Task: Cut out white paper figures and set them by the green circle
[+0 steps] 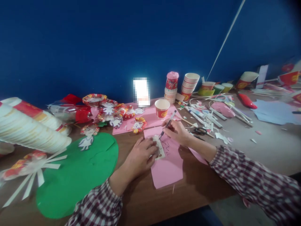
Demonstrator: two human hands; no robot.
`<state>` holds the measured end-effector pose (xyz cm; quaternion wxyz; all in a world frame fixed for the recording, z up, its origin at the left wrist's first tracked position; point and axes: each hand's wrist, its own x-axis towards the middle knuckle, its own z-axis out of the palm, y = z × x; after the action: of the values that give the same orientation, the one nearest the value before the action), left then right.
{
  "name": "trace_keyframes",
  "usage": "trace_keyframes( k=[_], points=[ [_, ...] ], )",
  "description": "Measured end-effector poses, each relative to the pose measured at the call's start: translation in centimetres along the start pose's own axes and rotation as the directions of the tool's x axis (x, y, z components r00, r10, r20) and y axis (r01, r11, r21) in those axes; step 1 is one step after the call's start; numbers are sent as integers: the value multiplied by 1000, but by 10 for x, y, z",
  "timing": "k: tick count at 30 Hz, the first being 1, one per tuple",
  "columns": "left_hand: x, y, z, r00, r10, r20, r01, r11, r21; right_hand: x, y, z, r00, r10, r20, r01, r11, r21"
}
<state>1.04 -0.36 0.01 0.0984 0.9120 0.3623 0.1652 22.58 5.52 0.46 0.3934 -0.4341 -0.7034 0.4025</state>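
- Your right hand point(175, 131) pinches a dark pen point(167, 124) between thumb and fingers, its tip down beside the edge of a small white cutout point(161, 153).
- Your left hand point(141, 154) lies over that cutout, fingers slightly bent and loosely spread, holding nothing between them.
- The cutout rests on a pink paper sheet point(167, 175), next to drawn dark lines.
- Beyond your hands, a red-and-white paper cup point(162, 110) stands upright; scissors point(200, 130) lie to the right, green paper point(77, 182) to the left.
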Motion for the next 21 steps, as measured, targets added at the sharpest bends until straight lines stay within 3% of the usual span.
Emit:
trace_keyframes(
  k=[5, 15, 21],
  points=[
    [1, -2, 1, 1000, -4, 9, 5, 1000, -16, 3, 7, 11, 996, 80, 30, -83, 983, 161],
    [-1, -4, 4, 1000, -30, 8, 30, 999, -30, -1, 5, 13, 1000, 12, 2, -12, 993, -114],
    [-2, -4, 4, 999, -52, 5, 52, 998, -32, 1, 3, 15, 995, -99, 19, 101, 980, -171]
  ],
)
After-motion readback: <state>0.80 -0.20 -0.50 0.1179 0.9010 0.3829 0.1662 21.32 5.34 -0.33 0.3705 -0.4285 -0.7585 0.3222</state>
